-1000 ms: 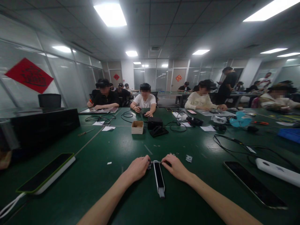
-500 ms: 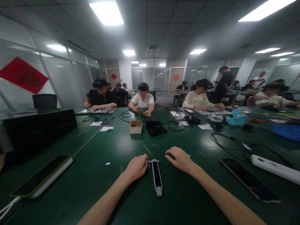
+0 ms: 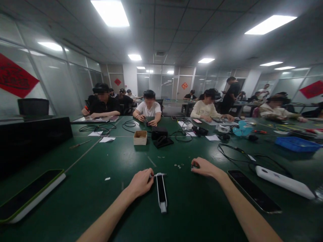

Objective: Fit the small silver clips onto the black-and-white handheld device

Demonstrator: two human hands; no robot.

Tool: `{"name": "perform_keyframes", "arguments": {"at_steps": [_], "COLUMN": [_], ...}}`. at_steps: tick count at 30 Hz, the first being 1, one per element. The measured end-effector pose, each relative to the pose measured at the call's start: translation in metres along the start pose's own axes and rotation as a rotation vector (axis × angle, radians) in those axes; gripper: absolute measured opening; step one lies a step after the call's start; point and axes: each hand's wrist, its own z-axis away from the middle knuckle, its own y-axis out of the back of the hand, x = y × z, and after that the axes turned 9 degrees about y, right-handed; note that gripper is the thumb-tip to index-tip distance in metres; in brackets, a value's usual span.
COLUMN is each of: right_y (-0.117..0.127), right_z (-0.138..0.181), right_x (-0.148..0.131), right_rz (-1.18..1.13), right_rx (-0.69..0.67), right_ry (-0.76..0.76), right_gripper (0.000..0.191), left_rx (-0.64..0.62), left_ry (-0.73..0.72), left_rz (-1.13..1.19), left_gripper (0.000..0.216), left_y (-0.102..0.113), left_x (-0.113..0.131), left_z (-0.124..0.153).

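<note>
On the green table, a phone with a green edge lies on a white block at left, and a dark phone lies at right near a long white object and looped black cables. Further off stand an open cardboard box and, just beside it, a black box; to the right are a turquoise fan and a blue tray. Across the table sit a person in a white T-shirt and a person in a cream top

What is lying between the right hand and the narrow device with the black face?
In the head view, a few small shiny pieces lie on the green table between the right hand and the narrow device.
</note>
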Motion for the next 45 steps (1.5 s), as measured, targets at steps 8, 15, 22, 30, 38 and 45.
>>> {"name": "perform_keyframes", "arguments": {"at_steps": [8,15,22,30,38,45], "right_y": [-0.003,-0.02,-0.047,-0.059,-0.064,-0.066], "right_z": [-0.001,0.002,0.0,-0.006,-0.008,-0.009], "right_x": [-0.021,-0.068,-0.107,-0.105,-0.111,-0.109], "right_rz": [-0.074,-0.257,-0.304,-0.291,-0.26,-0.208], "right_rx": [0.022,0.006,0.117,0.129,0.152,0.148], "right_ry": [-0.017,0.292,0.343,0.386,0.464,0.47], "right_gripper": [0.032,0.032,0.032,0.033,0.029,0.031], "left_rx": [0.016,0.026,0.053,0.029,0.012,0.017], "left_ry": [-0.004,-0.012,-0.04,-0.025,0.011,0.009], "left_rz": [0.006,-0.005,-0.04,-0.028,-0.018,-0.031], "left_gripper": [0.016,0.014,0.013,0.013,0.016,0.014], "left_y": [-0.007,-0.007,-0.009,-0.008,-0.012,-0.011], "left_x": [-0.005,-0.004,-0.003,0.001,0.002,0.002], "left_z": [-0.001,-0.001,-0.001,0.001,-0.001,-0.001]}}
